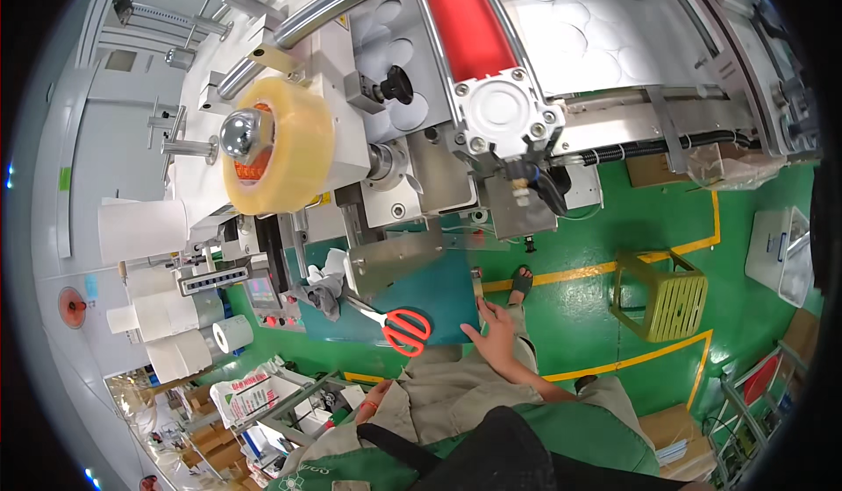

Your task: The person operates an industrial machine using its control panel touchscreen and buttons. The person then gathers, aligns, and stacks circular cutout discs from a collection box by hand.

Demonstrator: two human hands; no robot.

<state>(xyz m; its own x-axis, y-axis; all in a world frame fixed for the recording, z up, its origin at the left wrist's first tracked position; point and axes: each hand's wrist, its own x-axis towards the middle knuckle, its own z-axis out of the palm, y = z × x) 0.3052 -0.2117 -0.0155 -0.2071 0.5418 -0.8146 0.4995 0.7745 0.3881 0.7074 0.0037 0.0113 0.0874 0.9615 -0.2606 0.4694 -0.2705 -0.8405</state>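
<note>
We seem to be between steps. Our right hand (495, 342) is loosely spread by the edge of the counter (452, 291), apparently grasping nothing; we cannot tell our half-hidden left hand's (374, 399) state. Left of the right hand lie red-handled scissors (409, 330); taking them would call for reaching leftward.

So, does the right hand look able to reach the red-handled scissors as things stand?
Probably yes: the right hand is open near the scissors, and I see nothing blocking the way across the blue-green table.
</note>
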